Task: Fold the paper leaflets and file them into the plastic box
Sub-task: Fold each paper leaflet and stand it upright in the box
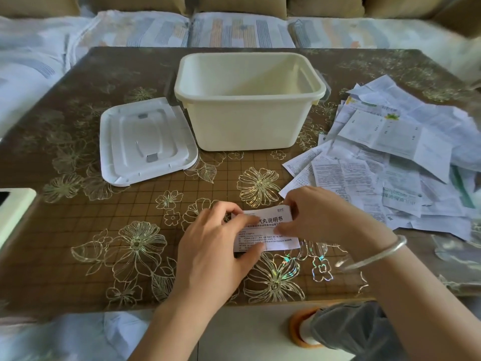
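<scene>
- left grip (216, 246) pinching leaflet (273, 231) left end; right grip (315, 214) pinching its right end; leaflet at near side of bench (78, 230)
- loose pile (390, 165) right; lid (145, 142) left
- box (247, 100) open, behind, upright

The left hand (211, 246) hides part of the leaflet (276, 239).

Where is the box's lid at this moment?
In the head view, the white lid lies flat on the table, just left of the cream plastic box, by its near-left corner.
</scene>
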`<state>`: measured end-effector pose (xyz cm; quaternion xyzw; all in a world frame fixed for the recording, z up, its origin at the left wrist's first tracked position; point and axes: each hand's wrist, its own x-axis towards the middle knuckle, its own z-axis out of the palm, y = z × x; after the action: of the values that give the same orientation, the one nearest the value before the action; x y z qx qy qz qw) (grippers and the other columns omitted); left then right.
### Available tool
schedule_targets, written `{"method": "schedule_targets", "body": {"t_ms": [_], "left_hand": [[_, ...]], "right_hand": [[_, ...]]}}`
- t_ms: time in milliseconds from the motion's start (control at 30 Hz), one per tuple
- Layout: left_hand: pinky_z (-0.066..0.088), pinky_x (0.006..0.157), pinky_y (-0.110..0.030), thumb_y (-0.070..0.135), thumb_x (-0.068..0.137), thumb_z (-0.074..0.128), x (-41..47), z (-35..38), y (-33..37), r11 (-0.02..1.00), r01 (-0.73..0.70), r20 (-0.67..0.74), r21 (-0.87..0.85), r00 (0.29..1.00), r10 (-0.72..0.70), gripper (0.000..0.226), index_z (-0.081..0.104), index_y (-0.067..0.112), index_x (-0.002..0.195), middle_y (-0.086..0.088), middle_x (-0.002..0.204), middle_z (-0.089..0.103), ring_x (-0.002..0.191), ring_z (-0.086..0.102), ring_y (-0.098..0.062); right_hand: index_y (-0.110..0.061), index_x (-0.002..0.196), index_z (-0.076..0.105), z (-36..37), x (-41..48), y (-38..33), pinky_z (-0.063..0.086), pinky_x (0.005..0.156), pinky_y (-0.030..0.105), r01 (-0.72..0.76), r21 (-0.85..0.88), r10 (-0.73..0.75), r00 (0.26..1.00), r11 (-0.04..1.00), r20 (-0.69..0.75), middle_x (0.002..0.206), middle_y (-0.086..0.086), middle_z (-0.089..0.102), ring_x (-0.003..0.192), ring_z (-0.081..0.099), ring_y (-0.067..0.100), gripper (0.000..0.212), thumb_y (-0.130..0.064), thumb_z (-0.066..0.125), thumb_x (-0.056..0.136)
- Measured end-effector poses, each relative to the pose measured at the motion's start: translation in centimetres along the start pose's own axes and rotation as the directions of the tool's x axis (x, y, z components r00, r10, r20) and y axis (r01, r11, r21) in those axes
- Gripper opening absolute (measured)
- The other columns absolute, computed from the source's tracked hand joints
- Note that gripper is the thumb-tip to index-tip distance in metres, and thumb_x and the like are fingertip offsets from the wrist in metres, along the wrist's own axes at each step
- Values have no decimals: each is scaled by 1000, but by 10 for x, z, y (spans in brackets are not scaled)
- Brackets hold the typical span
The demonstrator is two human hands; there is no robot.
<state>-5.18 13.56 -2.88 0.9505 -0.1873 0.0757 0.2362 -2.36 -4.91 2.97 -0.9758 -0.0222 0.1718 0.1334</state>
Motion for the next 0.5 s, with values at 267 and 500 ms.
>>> {"method": "schedule_targets", "body": {"t_ms": [267,500], "left_hand": [[40,69,-16,68,80,58,9,-10,3,998,-13,133,56,991,5,55,49,52,132,25,118,38,102,46,0],[34,60,-17,63,81,56,15,-18,6,997,37,218,65,975,-50,39,62,35,106,22,122,39,96,47,-2]], "right_hand": [[-25,80,70,23,-25,8,53,56,26,25,537,45,992,843,-117,66,-6,70,55,63,5,28,-49,57,87],[-38,102,71,59,-34,5,51,69,32,332,259,-174,855,907,-488,99,-24,65,92,56,2,37,-51,36,95]]}}
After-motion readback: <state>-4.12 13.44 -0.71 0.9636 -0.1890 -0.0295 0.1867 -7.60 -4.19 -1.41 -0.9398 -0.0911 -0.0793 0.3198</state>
